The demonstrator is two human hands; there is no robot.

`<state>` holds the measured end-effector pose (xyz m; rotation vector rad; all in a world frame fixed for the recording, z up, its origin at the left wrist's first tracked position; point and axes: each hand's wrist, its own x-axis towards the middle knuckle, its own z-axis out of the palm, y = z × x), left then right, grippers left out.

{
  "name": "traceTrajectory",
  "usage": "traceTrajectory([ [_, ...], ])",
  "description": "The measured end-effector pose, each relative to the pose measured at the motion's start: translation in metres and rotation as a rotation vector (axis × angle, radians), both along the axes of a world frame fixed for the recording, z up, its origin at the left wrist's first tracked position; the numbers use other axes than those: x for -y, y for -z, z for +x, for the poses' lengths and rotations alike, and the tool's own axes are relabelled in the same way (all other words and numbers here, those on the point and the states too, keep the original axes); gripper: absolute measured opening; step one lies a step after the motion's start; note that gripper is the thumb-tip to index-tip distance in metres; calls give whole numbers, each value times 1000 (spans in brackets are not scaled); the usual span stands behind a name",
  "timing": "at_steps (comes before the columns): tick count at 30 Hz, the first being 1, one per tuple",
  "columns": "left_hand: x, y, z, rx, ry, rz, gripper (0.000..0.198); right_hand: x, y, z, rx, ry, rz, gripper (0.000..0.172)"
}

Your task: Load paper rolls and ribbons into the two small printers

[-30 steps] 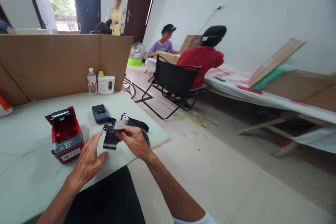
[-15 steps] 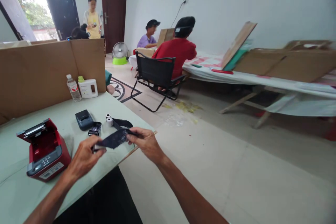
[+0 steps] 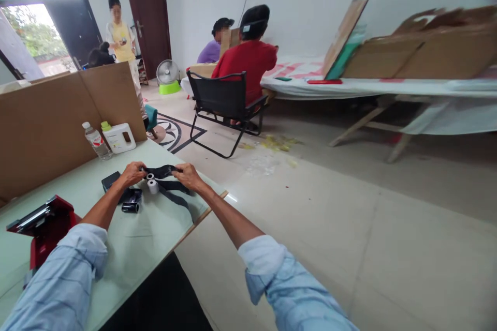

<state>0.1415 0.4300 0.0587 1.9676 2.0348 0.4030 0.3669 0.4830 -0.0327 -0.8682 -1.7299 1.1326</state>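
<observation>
A black strip (image 3: 161, 170) is stretched between my two hands, low over the far part of the pale green table (image 3: 155, 240). My left hand (image 3: 133, 173) is closed on its left end, and my right hand (image 3: 188, 176) pinches the right end. Just below the strip stand small white rolls (image 3: 152, 186), with more dark strips (image 3: 174, 197) trailing to the right. Behind my left forearm sits a dark grey device (image 3: 111, 181), partly hidden. Dark shiny rolls (image 3: 130, 207) lie beside it. The open red printer (image 3: 52, 227) is partly covered by my left sleeve.
A water bottle (image 3: 97, 140) and a white jug (image 3: 119, 138) stand by the cardboard panel (image 3: 58, 114). The table's wooden edge (image 3: 198, 221) is at the right. Beyond are a black chair (image 3: 217, 95), a person in red (image 3: 248, 67), other people and a fan (image 3: 168, 72).
Both hands have moved away from me across the table, carrying the black strip to beside the white rolls. The view has shifted, and my blue sleeves now show.
</observation>
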Motion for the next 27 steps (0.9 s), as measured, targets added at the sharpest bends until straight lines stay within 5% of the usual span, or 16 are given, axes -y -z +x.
traceTrajectory([
  [8,8,15,0,10,213,-87,72,11,20,29,68,-213,-53,31],
  [15,18,33,12,-97,253,-34,47,42,9,52,118,-266,-19,34],
  [27,57,21,13,-150,355,-27,72,74,5,77,256,-254,175,18],
])
